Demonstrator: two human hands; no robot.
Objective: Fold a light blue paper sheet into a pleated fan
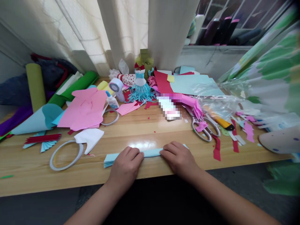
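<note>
A long, folded strip of light blue paper (151,152) lies along the near edge of the wooden table (150,131). My left hand (126,165) rests on its left half with the fingers curled down, pinching the folds. My right hand (179,157) presses on its right half in the same curled way. The strip's fanned left end sticks out past my left hand.
Scissors (203,128) and a yellow cutter (221,122) lie to the right among pink and red scraps. Two tape rings (67,156), a glue bottle (112,100), pink sheets (85,109), paper rolls and a blue paper dress (140,87) crowd the left and back.
</note>
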